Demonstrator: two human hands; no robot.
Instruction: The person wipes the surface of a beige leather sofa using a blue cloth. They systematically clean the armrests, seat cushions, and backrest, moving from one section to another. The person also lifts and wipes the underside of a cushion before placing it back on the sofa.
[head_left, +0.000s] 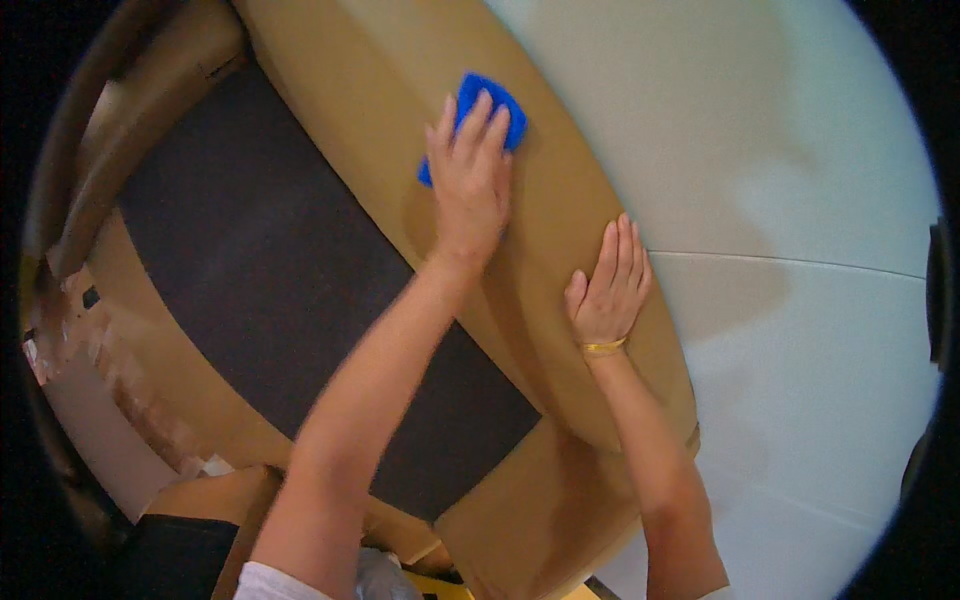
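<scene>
My left hand (470, 180) presses a blue cloth (516, 124) onto the tan upholstered panel (375, 97), fingers spread over it; parts of the cloth stick out past the fingertips and to the left of the hand. To the right and lower down, my right hand (611, 289) lies flat near the panel's right edge, with a thin gold-coloured bracelet at the wrist. It holds nothing. Left of the tan panel, and partly under my left forearm, stretches a dark fabric surface (255, 217).
A pale padded surface (810, 360) with a seam borders the tan panel on the right. Another tan upholstered piece with a dark base (180, 551) stands at the lower left. Beside my left forearm, near the bottom edge, is a greyish plastic-like item (384, 576).
</scene>
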